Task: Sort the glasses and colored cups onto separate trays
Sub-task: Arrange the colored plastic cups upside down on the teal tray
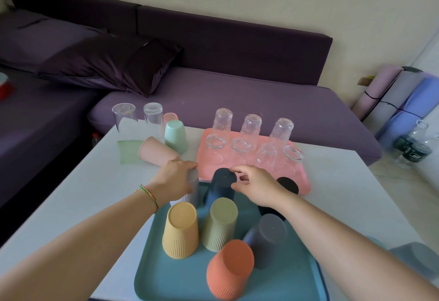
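A teal tray near me holds upturned cups: yellow, olive, orange, grey and navy. My left hand is closed around a pale lavender cup at the tray's far left corner. My right hand hovers over the navy cup with fingers apart, fingertips at its base. Behind stands a pink tray carrying several clear glasses and a black cup. Two more glasses stand at the table's far left.
A pink cup lies on its side beside an upturned mint cup and a green cloth. A purple sofa with a pillow runs behind the white table. Rolled mats and bottles stand at right.
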